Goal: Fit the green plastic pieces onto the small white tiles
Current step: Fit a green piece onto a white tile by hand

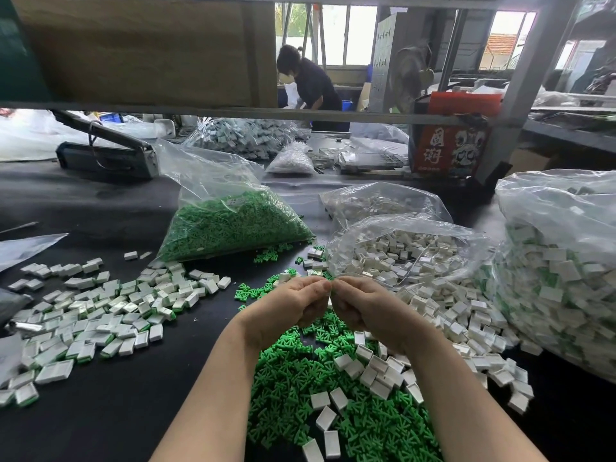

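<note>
Two bare hands meet at the centre of the frame above a black work table [116, 428]. The left hand [286, 311] and right hand [366, 315] have fingers curled inward, fingertips pressed together as if pinching one small piece between them; only a sliver of white shows in the gap, so what exactly is held cannot be told.

Directly below the hands, in the lower centre, lies a loose heap of green plastic pieces [300, 395], with unfitted white tiles [376, 368] scattered over and beside it.

At centre left spreads a pile of finished tiles [100, 321], white with green edges showing. At the far right edge, a large clear bag [560, 281] holds many more white tiles with green showing.

What remains looks considerable. Right of centre, an open bag of plain white tiles [400, 258] spills toward the hands. Above centre, a full bag of green pieces [230, 225] lies on its side. Further bags sit behind it.

By this evidence, the work is well under way but far from finished.

In the upper centre background, another person [310, 81] bends over a bench.
</note>
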`<move>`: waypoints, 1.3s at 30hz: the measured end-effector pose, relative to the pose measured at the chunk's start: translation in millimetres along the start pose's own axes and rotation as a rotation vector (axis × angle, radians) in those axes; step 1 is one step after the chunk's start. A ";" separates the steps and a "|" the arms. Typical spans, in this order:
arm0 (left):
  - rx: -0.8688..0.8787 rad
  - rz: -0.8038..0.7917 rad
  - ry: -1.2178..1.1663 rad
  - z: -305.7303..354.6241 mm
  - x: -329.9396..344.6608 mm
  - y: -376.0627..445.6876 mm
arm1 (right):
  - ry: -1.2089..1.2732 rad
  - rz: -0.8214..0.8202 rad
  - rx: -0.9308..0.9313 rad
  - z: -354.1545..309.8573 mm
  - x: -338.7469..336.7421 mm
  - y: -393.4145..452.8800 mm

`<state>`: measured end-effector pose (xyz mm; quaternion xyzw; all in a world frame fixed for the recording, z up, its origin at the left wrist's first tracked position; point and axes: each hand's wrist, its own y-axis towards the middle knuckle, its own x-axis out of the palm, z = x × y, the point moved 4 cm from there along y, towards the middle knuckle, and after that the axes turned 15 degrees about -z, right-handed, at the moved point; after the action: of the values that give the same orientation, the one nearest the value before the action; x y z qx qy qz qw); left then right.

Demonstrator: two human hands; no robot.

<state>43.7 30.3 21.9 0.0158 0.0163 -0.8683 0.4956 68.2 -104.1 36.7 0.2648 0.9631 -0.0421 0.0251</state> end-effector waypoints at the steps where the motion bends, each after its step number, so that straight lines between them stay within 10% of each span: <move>1: 0.012 0.022 -0.002 1.0 0.4 1.2 | -0.020 0.034 -0.010 -1.2 0.7 1.2; 10: 0.066 0.176 0.048 16.0 1.3 2.9 | -0.409 0.326 -0.146 -14.2 2.5 12.0; 39: 0.205 0.296 0.198 46.2 2.9 1.0 | 0.473 0.053 -0.155 -0.2 -2.4 15.6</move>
<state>42.6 25.3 67.9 0.1539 -0.0261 -0.7771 0.6097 78.2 -92.0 36.0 0.2897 0.9352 0.0957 -0.1798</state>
